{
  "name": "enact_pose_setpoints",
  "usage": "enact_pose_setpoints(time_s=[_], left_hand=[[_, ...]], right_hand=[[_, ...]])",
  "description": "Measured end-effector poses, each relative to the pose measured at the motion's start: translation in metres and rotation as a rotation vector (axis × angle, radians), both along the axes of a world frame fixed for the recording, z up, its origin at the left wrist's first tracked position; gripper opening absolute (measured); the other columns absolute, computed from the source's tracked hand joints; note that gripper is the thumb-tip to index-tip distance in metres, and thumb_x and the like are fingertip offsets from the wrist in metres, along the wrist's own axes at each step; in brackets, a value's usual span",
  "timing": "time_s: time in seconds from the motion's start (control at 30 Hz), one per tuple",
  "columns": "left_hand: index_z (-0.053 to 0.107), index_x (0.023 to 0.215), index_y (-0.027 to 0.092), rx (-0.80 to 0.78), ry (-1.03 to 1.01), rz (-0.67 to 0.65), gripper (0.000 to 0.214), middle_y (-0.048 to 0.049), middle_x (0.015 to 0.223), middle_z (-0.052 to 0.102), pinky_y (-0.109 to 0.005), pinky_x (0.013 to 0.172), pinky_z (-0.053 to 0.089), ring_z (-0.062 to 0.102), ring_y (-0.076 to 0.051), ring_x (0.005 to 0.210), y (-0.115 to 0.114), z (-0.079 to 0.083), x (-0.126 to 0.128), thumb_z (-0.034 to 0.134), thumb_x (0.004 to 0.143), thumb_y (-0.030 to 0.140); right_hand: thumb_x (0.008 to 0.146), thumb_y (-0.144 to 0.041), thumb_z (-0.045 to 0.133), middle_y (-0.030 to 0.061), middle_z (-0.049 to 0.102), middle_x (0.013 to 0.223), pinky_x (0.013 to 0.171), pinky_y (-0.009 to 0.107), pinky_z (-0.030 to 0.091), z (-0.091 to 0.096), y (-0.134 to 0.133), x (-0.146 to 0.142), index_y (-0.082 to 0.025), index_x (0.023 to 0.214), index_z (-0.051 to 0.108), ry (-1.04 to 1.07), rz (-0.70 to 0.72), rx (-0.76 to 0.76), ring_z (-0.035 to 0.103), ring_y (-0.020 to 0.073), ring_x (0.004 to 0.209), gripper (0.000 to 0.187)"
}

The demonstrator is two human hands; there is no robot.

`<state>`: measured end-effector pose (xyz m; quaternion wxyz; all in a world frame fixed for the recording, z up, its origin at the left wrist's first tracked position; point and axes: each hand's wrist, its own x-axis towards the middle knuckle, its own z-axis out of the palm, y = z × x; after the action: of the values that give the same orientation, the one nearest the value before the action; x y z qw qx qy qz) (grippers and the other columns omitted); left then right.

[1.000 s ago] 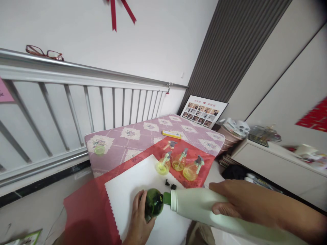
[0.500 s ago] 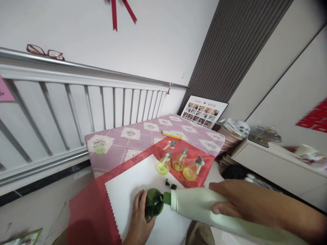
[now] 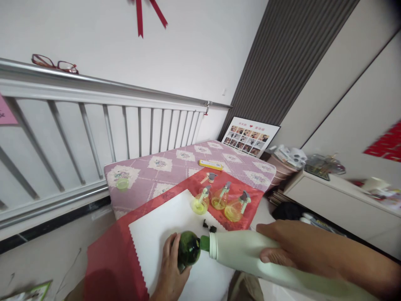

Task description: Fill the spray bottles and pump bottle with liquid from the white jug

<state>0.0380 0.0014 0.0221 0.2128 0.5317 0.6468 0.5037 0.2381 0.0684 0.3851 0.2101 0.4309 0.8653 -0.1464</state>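
Note:
My left hand [image 3: 173, 267] wraps round a dark green round bottle [image 3: 189, 249] above the white scalloped mat [image 3: 156, 228]. In my right hand [image 3: 288, 246] is a long pale green bottle [image 3: 236, 250], tipped nearly flat. Its threaded neck points left, and a green spout [image 3: 204, 243] meets the mouth of the dark bottle. Whether liquid is flowing I cannot tell. Just behind them lies a small black pump top [image 3: 209, 227]. Several clear spray bottles with yellow liquid, among them a spray bottle [image 3: 234, 210], stand beyond on the red cloth [image 3: 247, 221].
A table with a purple patterned cover [image 3: 140, 171] holds a yellow box [image 3: 210, 164] and a small pale green lid [image 3: 122, 183]. Behind it runs a white radiator [image 3: 156, 129] with glasses [image 3: 55, 65] on top. At right stands a low white cabinet [image 3: 328, 205].

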Motion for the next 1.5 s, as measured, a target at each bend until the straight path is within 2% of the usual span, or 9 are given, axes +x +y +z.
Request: enact_pose_setpoints(time_s=[0.2,0.4,0.6,0.77,1.1,1.27,1.5], left_hand=[[0.029,0.144,0.019,-0.021,0.016,-0.001,0.079,-0.0176,0.148,0.033,-0.052,0.114,0.037,0.036,-0.031,0.141,0.0004,0.0012,0.0003,0.055,0.07,0.008],[0.033,0.143,0.019,-0.011,-0.001,0.011,0.078,-0.0169,0.148,0.034,-0.051,0.114,0.038,0.037,-0.031,0.14,0.0007,0.0004,0.0016,0.056,0.07,0.009],[0.033,0.143,0.02,-0.004,-0.003,0.018,0.079,-0.0158,0.149,0.034,-0.049,0.115,0.037,0.036,-0.029,0.141,0.0006,-0.0013,0.0017,0.056,0.069,0.009],[0.031,0.144,0.02,-0.015,0.003,0.01,0.079,-0.0159,0.149,0.033,-0.05,0.115,0.037,0.036,-0.03,0.14,0.0008,-0.0025,0.0018,0.056,0.07,0.01],[0.027,0.144,0.02,-0.016,0.012,-0.008,0.08,-0.0168,0.148,0.03,-0.053,0.115,0.035,0.034,-0.031,0.141,0.0,-0.0004,0.0014,0.054,0.07,0.007],[0.023,0.145,0.022,-0.019,0.013,-0.024,0.082,-0.0164,0.148,0.028,-0.054,0.116,0.034,0.033,-0.03,0.141,0.0,-0.0007,0.0004,0.055,0.071,0.008],[0.026,0.144,0.019,-0.021,0.02,-0.018,0.08,-0.0175,0.148,0.029,-0.054,0.116,0.034,0.033,-0.031,0.141,0.0017,-0.0014,0.0007,0.054,0.07,0.008]], right_hand=[[0.086,-0.049,0.043,0.0175,0.073,0.097,0.067,0.038,0.05,-0.0006,0.0005,-0.0006,-0.018,0.091,0.068,-0.005,-0.004,0.039,0.069,0.0345,0.085,0.04],[0.088,-0.048,0.041,0.0181,0.073,0.098,0.066,0.037,0.05,0.0026,0.0002,-0.0035,-0.018,0.09,0.067,-0.046,-0.002,-0.011,0.069,0.0346,0.087,0.04],[0.086,-0.048,0.045,0.0167,0.074,0.099,0.07,0.039,0.05,0.0019,-0.0015,-0.0048,-0.019,0.093,0.068,-0.06,-0.037,0.037,0.069,0.0355,0.089,0.038],[0.086,-0.048,0.043,0.0181,0.073,0.097,0.065,0.036,0.049,0.001,-0.0008,-0.0036,-0.018,0.09,0.067,-0.025,-0.011,0.025,0.069,0.0338,0.085,0.039],[0.086,-0.045,0.044,0.0189,0.073,0.098,0.065,0.037,0.05,0.0064,-0.0008,-0.0081,-0.018,0.09,0.066,-0.052,-0.019,-0.02,0.069,0.0351,0.087,0.036],[0.087,-0.046,0.043,0.0187,0.073,0.1,0.067,0.038,0.05,0.0059,-0.002,-0.0068,-0.018,0.092,0.066,-0.053,-0.009,-0.021,0.069,0.0357,0.089,0.037],[0.087,-0.046,0.043,0.0159,0.073,0.104,0.075,0.042,0.05,0.006,-0.0012,-0.0081,-0.019,0.096,0.066,-0.087,-0.024,0.015,0.068,0.0353,0.092,0.037]])
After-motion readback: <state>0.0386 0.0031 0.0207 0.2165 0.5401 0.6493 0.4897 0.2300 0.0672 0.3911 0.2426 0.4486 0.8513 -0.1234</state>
